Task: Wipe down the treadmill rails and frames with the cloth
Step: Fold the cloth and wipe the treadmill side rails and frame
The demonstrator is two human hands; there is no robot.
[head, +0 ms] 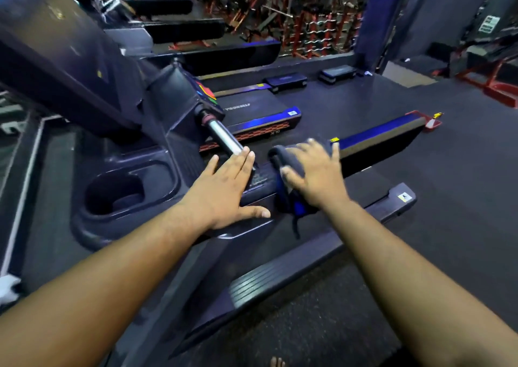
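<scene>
We've got the right hand (314,170) pressed flat, fingers spread, on the dark cloth (283,167), which drapes over the treadmill's side rail (378,142), just past frame center toward 2 o'clock. Cloth's tail hangs off the rail's near side. Left hand (224,190) lies flat & open on the rail's base w/ nothing gripped, fingertips touching the silver handlebar (224,139). Cup holder (117,195) at 9 o'clock of the left hand. A bare toe (277,362) shows at 6 o'clock.

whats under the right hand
A dark cloth, pressed flat on the treadmill rail by the right hand. The rail beneath the cloth is covered.
</scene>
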